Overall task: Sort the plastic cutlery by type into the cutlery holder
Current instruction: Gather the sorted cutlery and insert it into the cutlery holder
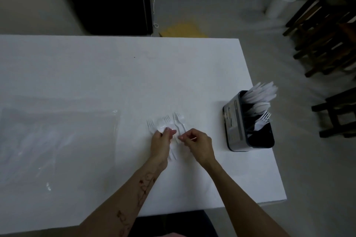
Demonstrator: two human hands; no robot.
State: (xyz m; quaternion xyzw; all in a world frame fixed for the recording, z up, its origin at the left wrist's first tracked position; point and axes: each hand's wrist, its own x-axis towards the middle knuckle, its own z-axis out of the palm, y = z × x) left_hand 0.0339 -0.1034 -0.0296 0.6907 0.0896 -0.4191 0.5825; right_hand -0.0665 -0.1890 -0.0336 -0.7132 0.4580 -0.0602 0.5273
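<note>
A small heap of white plastic forks [169, 123] lies on the white table [96, 75], tines pointing away from me. My left hand [160, 143] rests on the heap and grips several of the forks. My right hand [198, 143] is beside it, fingertips pinched on a fork handle near the heap's right side. The dark cutlery holder [234, 127] stands at the table's right edge. Its far compartment holds knives [260, 92], the middle one spoons [259, 107], the near one forks [262, 120].
A clear plastic bag [57, 140] lies flat on the left of the table. Dark wooden chairs [327, 40] stand on the floor to the right. A white bucket [280, 2] and a yellow patch [185, 29] are on the floor beyond the table.
</note>
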